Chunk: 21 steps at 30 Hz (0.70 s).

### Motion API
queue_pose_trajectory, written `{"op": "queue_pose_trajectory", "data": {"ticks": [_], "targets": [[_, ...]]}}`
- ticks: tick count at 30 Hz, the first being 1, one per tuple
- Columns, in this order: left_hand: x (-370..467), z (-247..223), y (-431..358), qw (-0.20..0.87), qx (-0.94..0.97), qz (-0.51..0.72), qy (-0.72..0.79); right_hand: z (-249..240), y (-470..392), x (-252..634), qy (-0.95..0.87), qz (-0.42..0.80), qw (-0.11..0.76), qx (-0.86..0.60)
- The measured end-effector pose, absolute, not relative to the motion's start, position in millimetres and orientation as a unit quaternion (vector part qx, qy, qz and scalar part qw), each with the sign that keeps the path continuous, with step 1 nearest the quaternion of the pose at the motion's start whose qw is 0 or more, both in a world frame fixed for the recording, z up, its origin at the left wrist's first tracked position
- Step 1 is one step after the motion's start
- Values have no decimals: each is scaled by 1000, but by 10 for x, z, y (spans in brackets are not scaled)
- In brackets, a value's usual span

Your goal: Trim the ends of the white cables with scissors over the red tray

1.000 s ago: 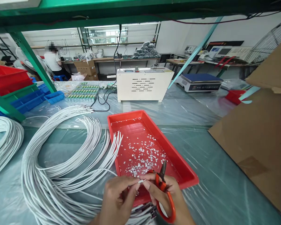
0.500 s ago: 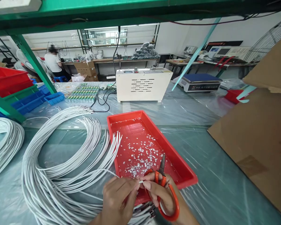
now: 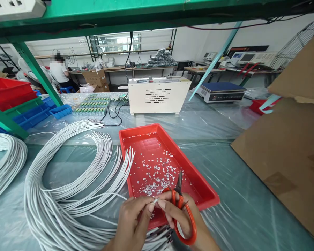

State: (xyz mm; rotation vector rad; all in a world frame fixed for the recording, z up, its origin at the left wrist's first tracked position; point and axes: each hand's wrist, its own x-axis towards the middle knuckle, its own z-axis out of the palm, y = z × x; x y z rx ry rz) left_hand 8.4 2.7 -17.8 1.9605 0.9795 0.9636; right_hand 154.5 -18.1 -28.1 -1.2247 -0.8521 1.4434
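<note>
Over the near end of a red tray (image 3: 204, 190), my left hand (image 3: 134, 218) pinches a white cable close to its end. The tip of that cable (image 3: 156, 200) shows between both hands. My right hand (image 3: 181, 212) has thumb and forefinger at the tip and carries orange-handled scissors (image 3: 189, 226), whose blades point away from me. Small silvery scraps (image 3: 157, 184) lie scattered in the tray. A large coil of white cables (image 3: 38, 181) rests on the left, some ends lying over the tray's left rim. Whether my right fingertips grip the tip is hard to see.
Another cable coil (image 3: 7, 167) lies at far left. Behind the tray stands a cream machine (image 3: 158, 97), with a scale (image 3: 221, 91) to its right. A cardboard box (image 3: 285, 167) borders the right side. Stacked bins (image 3: 13, 94) and circuit boards (image 3: 92, 104) sit back left.
My fingers have shifted slightly at the cable end, and its tip now points up to the right. The scissors have moved a little left in view, as has the whole scene.
</note>
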Motion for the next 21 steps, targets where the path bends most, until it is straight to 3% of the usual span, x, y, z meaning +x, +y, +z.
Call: {"op": "queue_pose_trajectory", "data": {"ticks": [11, 17, 21], "targets": [[92, -159, 23, 408, 740, 375, 380, -203, -234, 1552, -504, 414, 507, -562], [72, -32, 80, 445, 765, 320, 338, -75, -204, 1590, -526, 402, 526, -534], [37, -64, 110, 395, 797, 316, 331, -35, -202, 1606, -540, 380, 526, -536]]}}
